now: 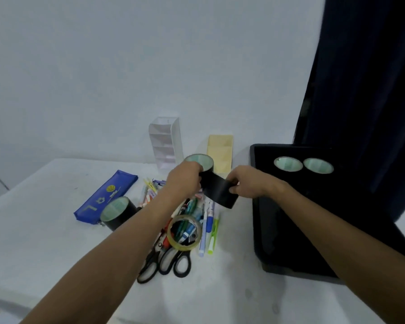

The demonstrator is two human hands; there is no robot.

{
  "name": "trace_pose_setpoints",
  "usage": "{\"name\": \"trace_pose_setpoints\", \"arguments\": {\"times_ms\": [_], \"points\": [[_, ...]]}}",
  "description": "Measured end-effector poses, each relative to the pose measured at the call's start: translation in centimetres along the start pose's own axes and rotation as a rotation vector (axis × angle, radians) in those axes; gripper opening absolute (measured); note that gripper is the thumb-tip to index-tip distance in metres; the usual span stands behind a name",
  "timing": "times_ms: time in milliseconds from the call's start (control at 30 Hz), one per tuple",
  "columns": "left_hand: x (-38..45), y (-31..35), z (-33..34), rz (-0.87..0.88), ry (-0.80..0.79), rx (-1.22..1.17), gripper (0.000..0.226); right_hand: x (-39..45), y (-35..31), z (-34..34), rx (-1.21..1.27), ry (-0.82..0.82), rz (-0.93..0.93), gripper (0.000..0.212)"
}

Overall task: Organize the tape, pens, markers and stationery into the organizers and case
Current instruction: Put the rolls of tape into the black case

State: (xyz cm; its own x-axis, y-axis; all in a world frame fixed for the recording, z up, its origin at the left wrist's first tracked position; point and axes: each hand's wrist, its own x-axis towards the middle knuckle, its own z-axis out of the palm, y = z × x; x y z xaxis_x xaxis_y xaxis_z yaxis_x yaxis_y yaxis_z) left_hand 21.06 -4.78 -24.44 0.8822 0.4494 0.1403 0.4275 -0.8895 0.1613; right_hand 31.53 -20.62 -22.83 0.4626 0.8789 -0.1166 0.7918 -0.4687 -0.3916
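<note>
Tape roll (202, 166) btwn both hands' fingers (232, 183)

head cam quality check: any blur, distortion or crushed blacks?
Head view: soft overall, with a bluish cast; wide-angle bending shows at the table edge and stretched forearms. The black tray and the curtain are crushed to near-featureless black. The black tape roll, held by the left hand and right hand, is slightly smeared. No hard glare; shadows are faint.
</note>
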Motion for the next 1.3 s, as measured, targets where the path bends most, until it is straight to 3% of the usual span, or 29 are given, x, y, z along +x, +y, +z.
{"name": "trace_pose_setpoints", "arguments": {"times_ms": [200, 367, 600, 767, 900, 1133, 1300], "points": [[3.5, 5.2, -3.8, 0.12, 0.083, -0.089, 0.02, -3.0, 2.5, -5.0, 0.146, 0.194, 0.175, 0.024], [5.3, 12.1, -3.8, 0.222, 0.056, -0.127, 0.023, -7.2, 6.6, -7.7, 0.04, 0.328, 0.303, 0.027], [5.5, 19.6, -0.5, 0.213, -0.095, -0.14, 0.041, -11.5, 12.9, -6.2, 0.015, 0.35, 0.453, 0.034], [4.7, 20.9, 3.5, 0.257, -0.066, -0.238, 0.051, -11.8, 16.8, -2.9, 0.045, 0.352, 0.482, 0.03], [4.6, 21.6, 6.3, 0.155, -0.158, -0.177, 0.035, -10.9, 19.1, -0.7, 0.058, 0.341, 0.509, 0.03], [4.4, 22.7, 9.5, 0.157, -0.107, -0.213, 0.02, -9.6, 21.2, 0.9, 0.071, 0.37, 0.502, 0.022], [4.3, 23.5, 10.8, 0.134, -0.075, -0.264, 0.011, -9.1, 22.3, 2.1, 0.105, 0.394, 0.493, 0.029]]}}
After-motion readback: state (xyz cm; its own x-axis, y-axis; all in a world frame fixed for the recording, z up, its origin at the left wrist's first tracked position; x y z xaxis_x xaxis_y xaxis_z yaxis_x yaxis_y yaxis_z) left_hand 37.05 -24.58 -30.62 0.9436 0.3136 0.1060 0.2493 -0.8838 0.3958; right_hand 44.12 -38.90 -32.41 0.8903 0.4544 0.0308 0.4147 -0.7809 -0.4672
